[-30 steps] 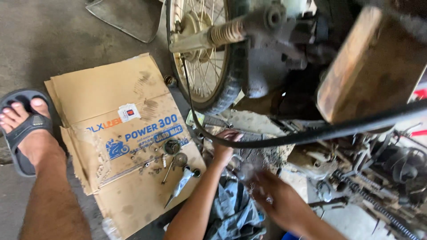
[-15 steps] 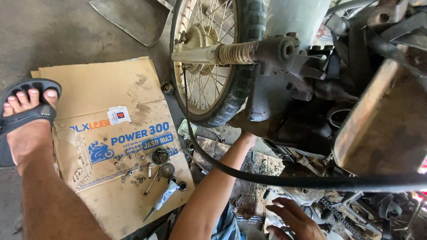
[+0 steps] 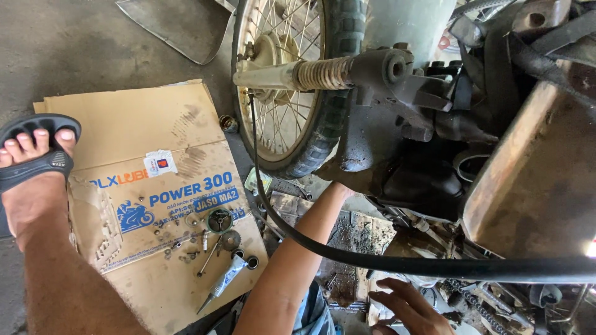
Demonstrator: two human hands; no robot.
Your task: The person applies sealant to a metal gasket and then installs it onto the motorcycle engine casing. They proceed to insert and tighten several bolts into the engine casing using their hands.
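The left hand (image 3: 338,189) reached up beneath the motorcycle engine casing (image 3: 385,155), its grip hidden (cannot tell); the right hand (image 3: 413,307) hovered open, fingers spread, below a black cable (image 3: 372,263); that cable, crossing the forearm, could snag it if pulled.

A grey concrete floor (image 3: 81,49) carries a flattened cardboard sheet (image 3: 118,124). On the cardboard, toward its wheel-side edge, lie a ring-shaped part (image 3: 219,220), a small gear (image 3: 230,240), loose bolts (image 3: 180,245) and a squeezed tube (image 3: 223,280)
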